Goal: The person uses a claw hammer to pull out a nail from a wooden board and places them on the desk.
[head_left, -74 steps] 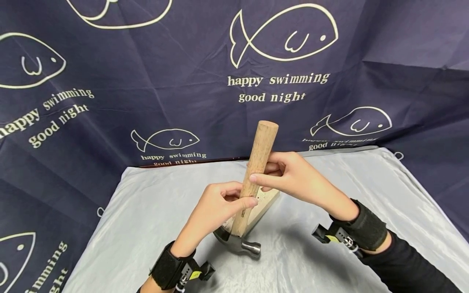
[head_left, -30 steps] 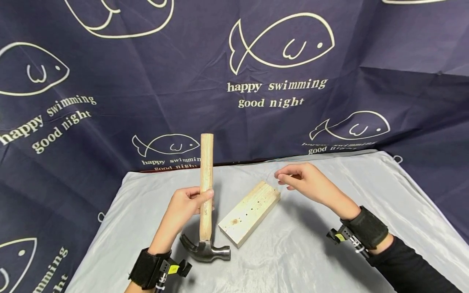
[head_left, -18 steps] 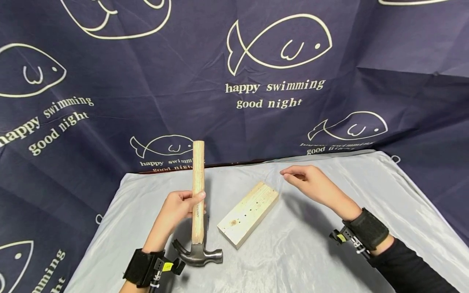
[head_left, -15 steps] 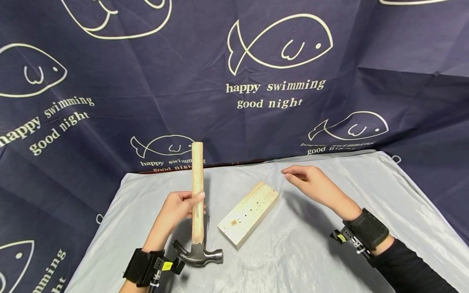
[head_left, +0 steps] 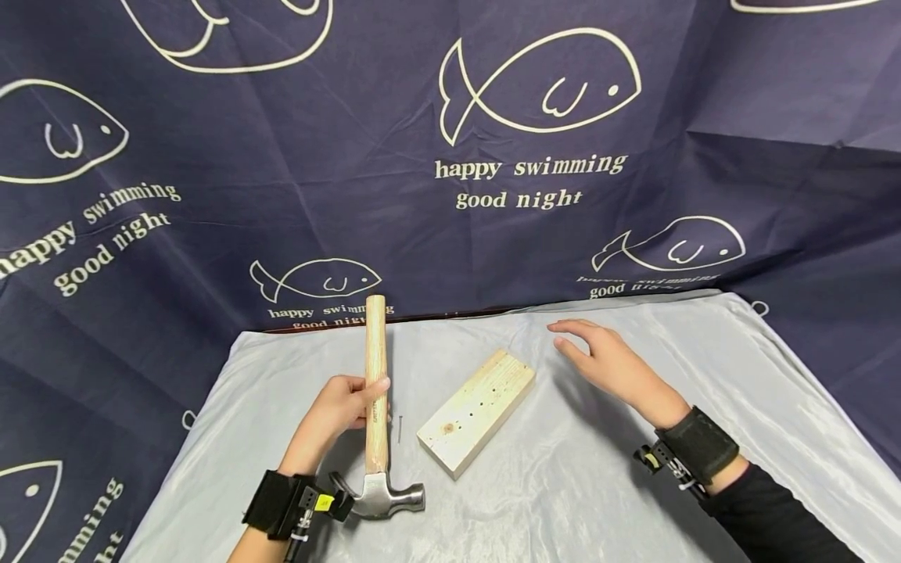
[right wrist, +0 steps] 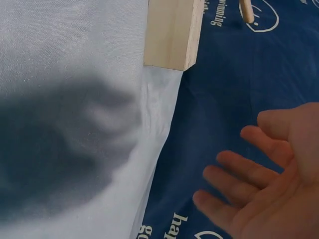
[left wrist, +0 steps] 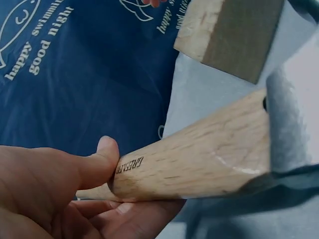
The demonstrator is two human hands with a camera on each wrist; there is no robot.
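My left hand [head_left: 345,404] grips a claw hammer [head_left: 376,446] by its wooden handle, thumb across the front. The steel head points down toward me and the handle end points away. In the left wrist view the handle [left wrist: 199,154] runs from the fingers to the metal head at right. Just right of the handle a thin nail [head_left: 400,428] lies on the cloth. A pale wooden block [head_left: 479,410] with several small dark holes lies in the middle. My right hand [head_left: 608,360] hovers beyond the block's right end, fingers apart and holding nothing, as the right wrist view also shows.
A light grey cloth [head_left: 563,485] covers the table. Behind its far edge hangs a dark blue curtain [head_left: 394,156] printed with white fish and lettering. Each wrist wears a black strap [head_left: 697,444] with a small camera.
Both hands were on the hammer at first; the right let go and moved right, its fingers now spreading. The left carried the hammer leftward off the block and lowered it, uncovering the nail.
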